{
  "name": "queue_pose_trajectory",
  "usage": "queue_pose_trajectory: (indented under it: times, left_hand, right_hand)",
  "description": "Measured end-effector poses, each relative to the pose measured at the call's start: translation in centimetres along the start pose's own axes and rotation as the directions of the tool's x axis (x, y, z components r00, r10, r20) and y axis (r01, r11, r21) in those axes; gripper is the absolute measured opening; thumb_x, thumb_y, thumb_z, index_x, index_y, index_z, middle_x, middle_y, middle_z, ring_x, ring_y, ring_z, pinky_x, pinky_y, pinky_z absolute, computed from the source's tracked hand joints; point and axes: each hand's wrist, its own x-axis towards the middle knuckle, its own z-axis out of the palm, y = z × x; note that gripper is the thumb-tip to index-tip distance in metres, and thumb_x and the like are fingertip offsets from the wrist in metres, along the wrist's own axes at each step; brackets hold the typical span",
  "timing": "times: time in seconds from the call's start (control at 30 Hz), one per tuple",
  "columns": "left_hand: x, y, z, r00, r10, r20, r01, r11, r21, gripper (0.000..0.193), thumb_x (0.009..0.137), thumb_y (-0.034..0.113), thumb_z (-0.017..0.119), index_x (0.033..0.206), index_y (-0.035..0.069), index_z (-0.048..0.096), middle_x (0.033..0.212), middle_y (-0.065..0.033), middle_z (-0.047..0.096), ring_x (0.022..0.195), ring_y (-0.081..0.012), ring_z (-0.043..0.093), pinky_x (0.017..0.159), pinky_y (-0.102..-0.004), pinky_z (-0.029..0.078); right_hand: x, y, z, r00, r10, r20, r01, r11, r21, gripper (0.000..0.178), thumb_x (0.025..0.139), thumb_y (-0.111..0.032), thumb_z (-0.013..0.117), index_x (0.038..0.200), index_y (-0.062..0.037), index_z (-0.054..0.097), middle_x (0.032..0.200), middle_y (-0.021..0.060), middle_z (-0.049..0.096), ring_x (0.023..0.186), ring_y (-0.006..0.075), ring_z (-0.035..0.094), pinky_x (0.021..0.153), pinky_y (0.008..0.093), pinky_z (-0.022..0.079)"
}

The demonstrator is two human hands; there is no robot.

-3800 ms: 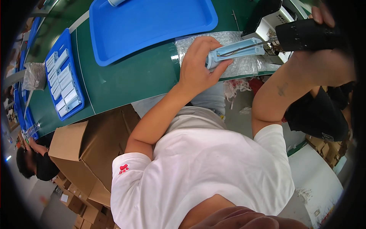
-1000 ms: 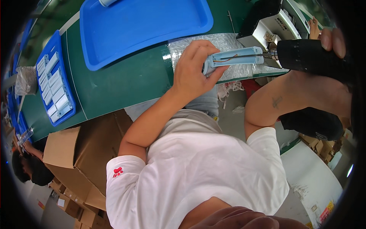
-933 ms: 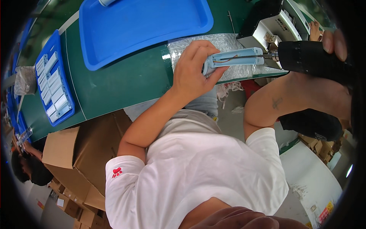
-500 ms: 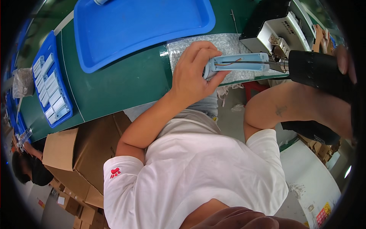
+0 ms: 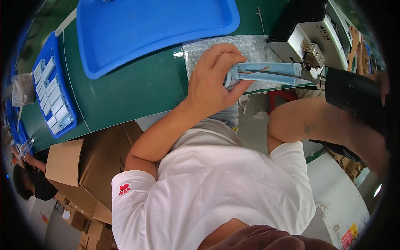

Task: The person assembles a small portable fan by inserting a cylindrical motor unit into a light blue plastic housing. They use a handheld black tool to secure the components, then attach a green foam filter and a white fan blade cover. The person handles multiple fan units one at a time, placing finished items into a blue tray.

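hands (image 5: 211, 79) hold a light-blue casing (image 5: 273, 79) and black driver (image 5: 354, 92)

Wht tee (image 5: 225, 187) w/ red paw (image 5: 124, 189)

Head view looks down (wide fisheye), close over torso (image 5: 212, 183), workbench (image 5: 125, 91).

Open cardboard box (image 5: 93, 166) beside green table (image 5: 133, 87); smaller cartons (image 5: 96, 230) nearby; co-worker (image 5: 44, 184) in black, far left.
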Motion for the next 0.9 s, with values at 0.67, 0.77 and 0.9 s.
queue_pose_trajectory:
  times: [0.67, 0.77, 0.9]
  left_hand:
    - [0.6, 0.7, -0.9, 0.998, -0.039, 0.050, 0.044, 0.995, -0.086, 0.045, 0.073, 0.009, 0.087, 0.110, 0.005, 0.063, 0.110, -0.0126, 0.064, 0.101, -0.0313, 0.064, 0.084, -0.0391, 0.053]
    - [1.8, 1.4, -5.1, 0.915, -0.369, 0.163, 0.396, 0.898, -0.189, 0.040, 0.081, 0.016, 0.085, 0.113, 0.005, 0.064, 0.110, -0.0125, 0.066, 0.100, -0.0262, 0.066, 0.085, -0.0376, 0.054]
    - [3.9, -1.6, -15.5, 0.732, -0.681, -0.020, 0.535, 0.594, -0.601, 0.036, 0.095, 0.030, 0.072, 0.118, 0.004, 0.062, 0.115, -0.0110, 0.066, 0.103, -0.0212, 0.067, 0.089, -0.0384, 0.056]
  right_hand:
    - [1.3, -1.4, -0.8, 0.999, 0.016, -0.031, -0.010, 0.983, 0.183, 0.064, 0.085, -0.038, 0.077, 0.118, 0.0060, 0.044, 0.101, 0.0118, 0.046, 0.074, 0.0140, 0.054, 0.064, 0.0257, 0.046]
    - [2.2, -1.7, -1.9, 0.999, 0.031, -0.036, -0.021, 0.965, 0.261, 0.066, 0.085, -0.037, 0.078, 0.119, 0.0063, 0.044, 0.102, 0.0120, 0.045, 0.075, 0.0141, 0.053, 0.064, 0.0257, 0.046]
    - [3.0, -2.3, -2.9, 0.999, 0.040, -0.027, -0.028, 0.932, 0.362, 0.068, 0.084, -0.037, 0.079, 0.120, 0.0068, 0.043, 0.103, 0.0123, 0.044, 0.076, 0.0141, 0.053, 0.065, 0.0257, 0.046]
